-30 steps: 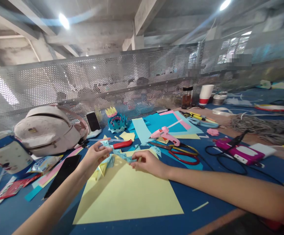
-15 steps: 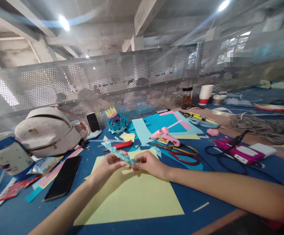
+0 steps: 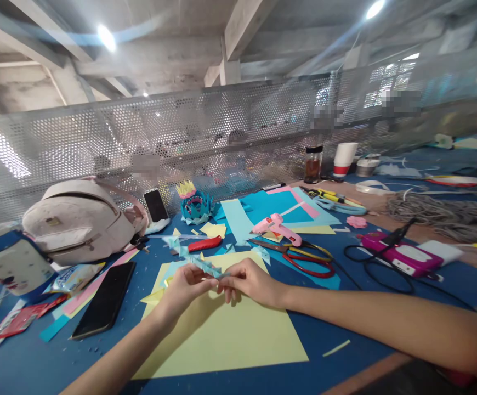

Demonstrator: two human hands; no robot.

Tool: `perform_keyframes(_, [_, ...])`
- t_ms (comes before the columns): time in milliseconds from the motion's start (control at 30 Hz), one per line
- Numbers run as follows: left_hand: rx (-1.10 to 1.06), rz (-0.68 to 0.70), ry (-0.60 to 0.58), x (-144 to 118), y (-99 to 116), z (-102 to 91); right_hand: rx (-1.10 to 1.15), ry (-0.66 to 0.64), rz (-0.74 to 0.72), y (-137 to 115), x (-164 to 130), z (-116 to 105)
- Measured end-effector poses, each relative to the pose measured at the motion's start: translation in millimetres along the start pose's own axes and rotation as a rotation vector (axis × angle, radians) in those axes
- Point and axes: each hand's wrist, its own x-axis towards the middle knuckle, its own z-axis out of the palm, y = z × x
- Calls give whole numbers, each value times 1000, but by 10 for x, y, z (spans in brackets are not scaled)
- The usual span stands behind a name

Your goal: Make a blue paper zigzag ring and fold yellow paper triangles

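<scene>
A chain of folded light-blue paper pieces is pinched between both my hands above a large yellow paper sheet on the blue table. My left hand grips it from the left, and my right hand holds its near end from the right. The fingertips of the two hands almost touch. The chain's free end sticks up and away to the left. Small yellow folded pieces lie just left of my left hand.
A red utility knife, a pink glue gun and red-handled scissors lie beyond my hands. A black phone, a white backpack, a paper flower, a pink box with black cable, and a perforated metal screen behind.
My left hand moved right and closed in on my right hand, gathering the blue paper chain between them. The yellow folded pieces it covered are now visible on the sheet.
</scene>
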Motion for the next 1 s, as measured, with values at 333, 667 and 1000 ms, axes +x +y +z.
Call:
perform_keyframes(333, [4,14,131,20,-7,10,118,-52,33,10,27,-6])
perform_keyframes(667, [3,64,176,22,61,1,47,-60,48,26,16,-10])
perform_keyframes(1000, [3,74,94,-14,-12,-2,-1,-86,3,-11,2,-15])
